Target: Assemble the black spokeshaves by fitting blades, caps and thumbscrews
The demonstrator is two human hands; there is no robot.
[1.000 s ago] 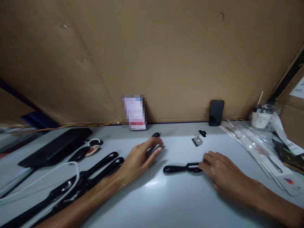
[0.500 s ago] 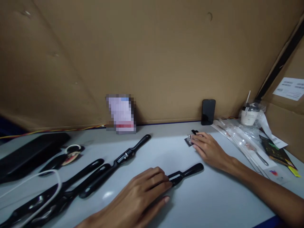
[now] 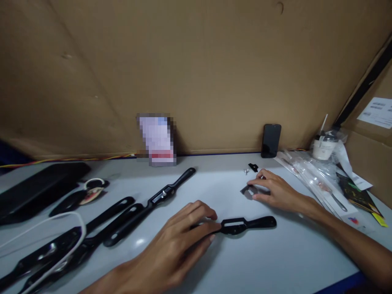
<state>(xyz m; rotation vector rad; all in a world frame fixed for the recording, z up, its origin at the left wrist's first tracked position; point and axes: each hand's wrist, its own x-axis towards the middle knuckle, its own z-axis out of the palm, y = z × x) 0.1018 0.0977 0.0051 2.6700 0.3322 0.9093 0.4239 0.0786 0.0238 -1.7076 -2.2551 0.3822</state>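
A black two-handled tool body (image 3: 245, 224) lies flat on the grey table (image 3: 275, 261) in front of me. My left hand (image 3: 183, 232) rests curled over its left handle, fingers closed on it. My right hand (image 3: 271, 190) sits further back, fingertips pinching a small grey metal blade (image 3: 248, 191) against the table. Just beyond lie a small black clip (image 3: 252, 167) and a tiny screw (image 3: 246, 171).
Several more black two-handled tools (image 3: 122, 216) lie at the left with a white cable (image 3: 45, 228) and a black case (image 3: 36, 188). A black phone (image 3: 271, 140) leans on the cardboard wall (image 3: 196, 73). Plastic-wrapped packets (image 3: 318, 183) and a white bottle (image 3: 323, 148) sit at right.
My right hand drew the metal blade nearer to me, away from the clip. The tool body under my left hand turned to lie level. One second ago my right hand held that tool.
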